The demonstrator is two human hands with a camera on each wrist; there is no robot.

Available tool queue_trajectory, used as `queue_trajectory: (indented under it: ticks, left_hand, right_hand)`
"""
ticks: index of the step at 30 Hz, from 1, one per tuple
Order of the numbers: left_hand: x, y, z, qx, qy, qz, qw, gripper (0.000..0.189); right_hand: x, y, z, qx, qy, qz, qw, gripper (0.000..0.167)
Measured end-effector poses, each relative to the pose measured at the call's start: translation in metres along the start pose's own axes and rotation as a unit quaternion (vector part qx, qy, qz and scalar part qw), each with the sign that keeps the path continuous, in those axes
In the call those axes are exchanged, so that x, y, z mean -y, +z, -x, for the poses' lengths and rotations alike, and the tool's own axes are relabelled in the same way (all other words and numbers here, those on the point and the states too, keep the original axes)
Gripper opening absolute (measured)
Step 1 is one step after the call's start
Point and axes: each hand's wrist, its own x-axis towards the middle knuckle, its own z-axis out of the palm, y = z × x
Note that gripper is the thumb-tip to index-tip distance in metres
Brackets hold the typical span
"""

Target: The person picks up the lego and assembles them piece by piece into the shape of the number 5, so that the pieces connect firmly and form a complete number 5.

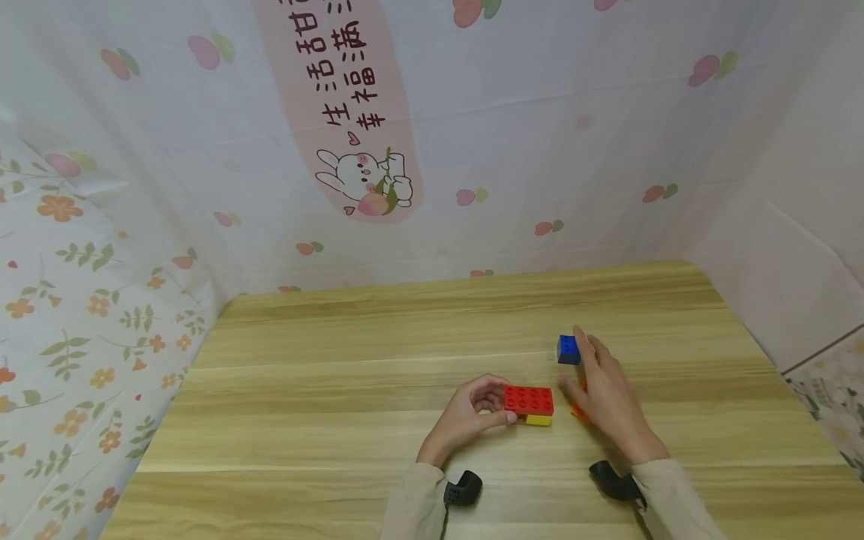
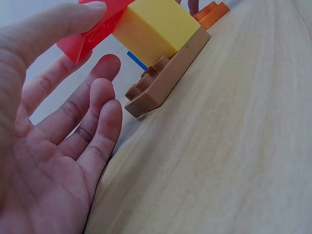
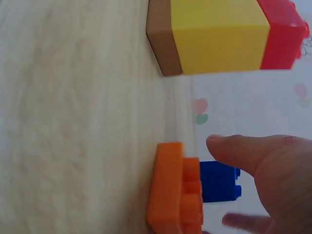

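Note:
A red toy building brick point(image 1: 529, 400) sits on top of a yellow brick point(image 2: 158, 27), which stands on one end of a flat brown brick point(image 2: 168, 73). My left hand point(image 1: 469, 412) pinches the overhanging end of the red brick between thumb and forefinger; its other fingers are loosely bent beside the stack. My right hand point(image 1: 613, 401) hovers over a low orange brick point(image 3: 168, 190), fingers fairly straight. Behind the orange one stands a blue brick point(image 1: 568, 350), partly covered by the right fingers in the head view. Whether they touch it I cannot tell.
The stack and loose bricks stand on a wood-grain table point(image 1: 324, 420). A printed cloth point(image 1: 513, 150) hangs along its back edge, with a flowered cloth point(image 1: 88, 300) on the left. Black wrist devices point(image 1: 463, 489) sit at both sleeves.

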Motion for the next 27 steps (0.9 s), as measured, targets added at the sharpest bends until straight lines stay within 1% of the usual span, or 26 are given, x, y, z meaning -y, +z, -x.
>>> queue_trajectory:
  ticks: [2, 4, 6, 10, 13, 16, 20, 22, 27]
  left_hand:
    - [0.0, 0.0, 0.0, 0.001, 0.001, -0.002, 1.0, 0.036]
    - [0.0, 0.0, 0.0, 0.002, 0.002, -0.003, 1.0, 0.036]
    - [0.0, 0.0, 0.0, 0.002, 0.001, -0.003, 1.0, 0.036]
    - [0.0, 0.0, 0.0, 0.001, 0.0, -0.001, 1.0, 0.036]
    - [0.0, 0.0, 0.0, 0.001, 0.001, 0.0, 1.0, 0.036]
    - [0.0, 0.0, 0.0, 0.001, 0.002, 0.003, 1.0, 0.036]
    - [0.0, 0.0, 0.0, 0.001, 0.0, 0.0, 1.0, 0.036]
    - [0.0, 0.0, 0.0, 0.001, -0.001, -0.003, 1.0, 0.036]
    - [0.0, -0.001, 0.0, 0.001, -0.001, -0.007, 1.0, 0.037]
  right_hand:
    - [0.001, 0.002, -0.001, 0.013, -0.01, 0.005, 0.9999, 0.075]
    - [0.001, 0.004, -0.001, 0.014, -0.016, 0.004, 0.9998, 0.068]
    - [0.002, 0.005, 0.0, 0.003, -0.017, -0.001, 0.9999, 0.062]
    - [0.002, 0.007, 0.0, -0.035, -0.024, -0.017, 0.999, 0.049]
    - [0.002, 0.006, 0.001, -0.043, -0.023, -0.014, 0.9987, 0.04]
    - [0.003, 0.003, 0.0, -0.022, -0.005, -0.018, 0.9996, 0.039]
    - [0.002, -0.005, -0.001, 0.018, 0.016, -0.036, 0.9991, 0.053]
    - [0.0, -0.008, -0.001, 0.033, 0.02, -0.037, 0.9986, 0.056]
    - [-0.002, -0.011, -0.002, 0.049, 0.02, -0.018, 0.9984, 0.049]
